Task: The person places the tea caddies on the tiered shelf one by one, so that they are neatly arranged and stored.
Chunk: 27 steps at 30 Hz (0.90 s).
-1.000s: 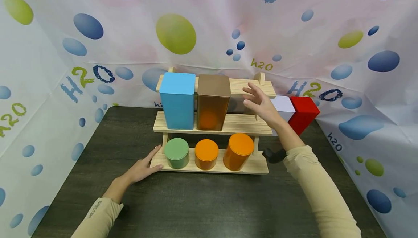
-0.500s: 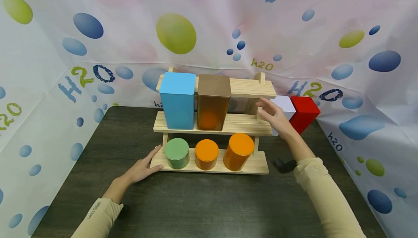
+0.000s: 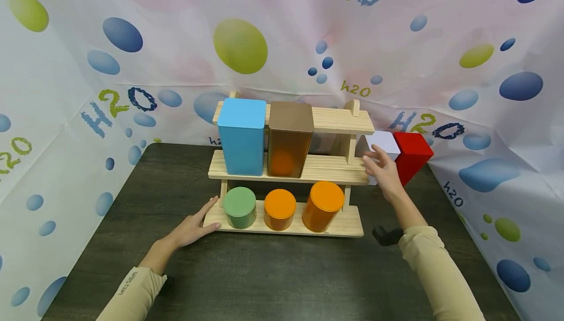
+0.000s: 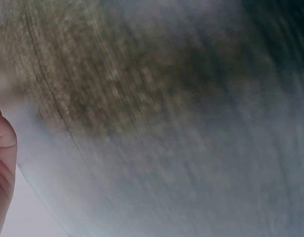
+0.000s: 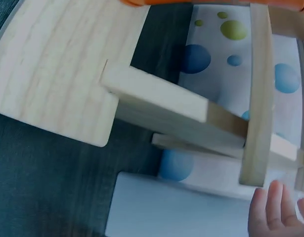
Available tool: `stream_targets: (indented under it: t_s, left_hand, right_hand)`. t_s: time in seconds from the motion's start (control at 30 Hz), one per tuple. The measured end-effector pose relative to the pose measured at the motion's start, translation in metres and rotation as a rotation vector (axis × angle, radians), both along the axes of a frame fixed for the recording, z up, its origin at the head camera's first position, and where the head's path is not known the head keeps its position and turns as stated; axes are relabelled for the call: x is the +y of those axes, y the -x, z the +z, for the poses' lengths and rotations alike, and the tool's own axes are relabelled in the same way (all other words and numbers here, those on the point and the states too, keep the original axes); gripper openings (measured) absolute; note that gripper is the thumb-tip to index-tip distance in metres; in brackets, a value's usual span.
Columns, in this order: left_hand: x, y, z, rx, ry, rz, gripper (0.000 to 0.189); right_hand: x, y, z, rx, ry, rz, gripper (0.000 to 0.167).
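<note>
In the head view a three-tier wooden shelf [image 3: 332,168] stands on the dark table. My left hand [image 3: 190,230] lies at the left end of its bottom tier, index finger along the end and thumb at the front corner. My right hand [image 3: 384,173] is at the right end of the middle tier, fingers reaching forward with nothing in them, overlapping a white box [image 3: 382,141]. The right wrist view shows the right hand's fingers [image 5: 274,205] just below a wooden board's end [image 5: 256,168]. Only a thumb-side edge of the left hand [image 4: 2,153] enters the left wrist view.
A blue box [image 3: 242,137] and a brown box [image 3: 288,140] stand on the middle tier. The bottom tier bears a green tin [image 3: 240,208], a short orange tin [image 3: 279,209] and a taller orange tin [image 3: 323,207]. A red box [image 3: 411,157] stands beside the white one.
My right hand has moved right and down, from in front of the top tier to the middle tier's right end. The left hand stays at the bottom tier.
</note>
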State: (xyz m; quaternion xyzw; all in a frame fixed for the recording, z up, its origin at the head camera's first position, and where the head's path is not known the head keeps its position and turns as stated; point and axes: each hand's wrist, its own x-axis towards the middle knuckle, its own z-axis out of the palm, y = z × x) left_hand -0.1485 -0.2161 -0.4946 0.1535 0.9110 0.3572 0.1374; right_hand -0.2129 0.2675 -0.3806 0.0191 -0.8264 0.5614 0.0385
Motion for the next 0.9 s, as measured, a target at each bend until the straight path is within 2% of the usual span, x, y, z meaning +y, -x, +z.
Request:
stream_targets:
  t_s: [0.2, 0.4, 0.5, 0.63, 0.77, 0.9]
  left_hand:
    - [0.0, -0.001, 0.0, 0.002, -0.007, -0.001, 0.076]
    - [0.0, -0.002, 0.001, 0.003, -0.002, 0.0, 0.076]
    - [0.0, -0.002, 0.001, 0.003, 0.0, -0.001, 0.076]
    - [0.001, -0.002, 0.002, -0.001, 0.0, 0.001, 0.076]
    - [0.001, -0.002, 0.002, -0.007, -0.002, 0.002, 0.076]
    - [0.001, -0.001, 0.002, -0.005, 0.004, 0.005, 0.076]
  right_hand:
    - [0.011, 0.003, -0.008, -0.033, -0.01, -0.173, 0.069]
    - [0.022, 0.009, -0.015, -0.089, 0.023, -0.286, 0.076]
    - [0.024, 0.012, -0.017, -0.097, -0.012, -0.309, 0.077]
    - [0.026, 0.015, -0.02, -0.092, -0.117, -0.323, 0.074]
    - [0.026, 0.016, -0.022, -0.103, -0.205, -0.32, 0.071]
    - [0.026, 0.014, -0.024, -0.097, -0.25, -0.33, 0.069]
